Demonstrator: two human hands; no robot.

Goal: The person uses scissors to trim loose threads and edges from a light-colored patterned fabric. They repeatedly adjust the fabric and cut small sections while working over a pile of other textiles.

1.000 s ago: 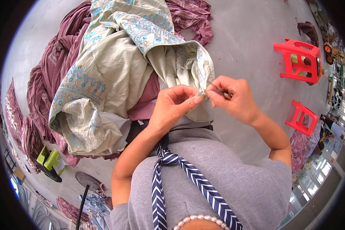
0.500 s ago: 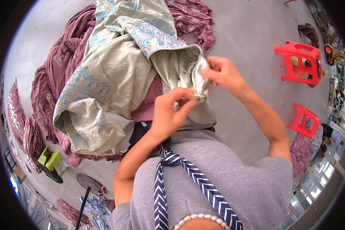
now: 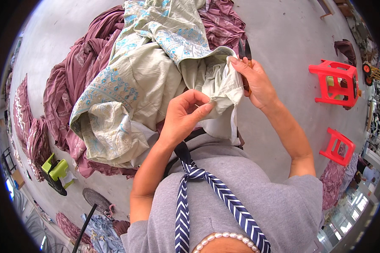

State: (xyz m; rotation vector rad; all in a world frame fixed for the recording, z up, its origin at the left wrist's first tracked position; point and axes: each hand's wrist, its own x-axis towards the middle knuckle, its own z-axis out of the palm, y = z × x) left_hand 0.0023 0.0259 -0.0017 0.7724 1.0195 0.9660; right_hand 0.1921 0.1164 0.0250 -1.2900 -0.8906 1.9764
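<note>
Over the lap, the hands have drawn apart since a moment ago: the left hand [image 3: 183, 116] now pinches the hem of the pale green garment [image 3: 156, 76] alone, fingers clamped, while the right hand [image 3: 257, 82] lifts thread snips [image 3: 245, 52], blades apart, beside the cloth. Turquoise embroidery edges the crumpled fabric.

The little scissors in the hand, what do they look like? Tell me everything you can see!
The scissors are small thread snips with two thin, dark, pointed blades. The blades stand slightly apart and point up, away from the person. Below them an orange-brown handle shows between the fingers. The right hand holds them, so most of the handle is hidden. They sit right beside the edge of the pale green cloth, which the same hand also grips, above the grey floor.
</note>
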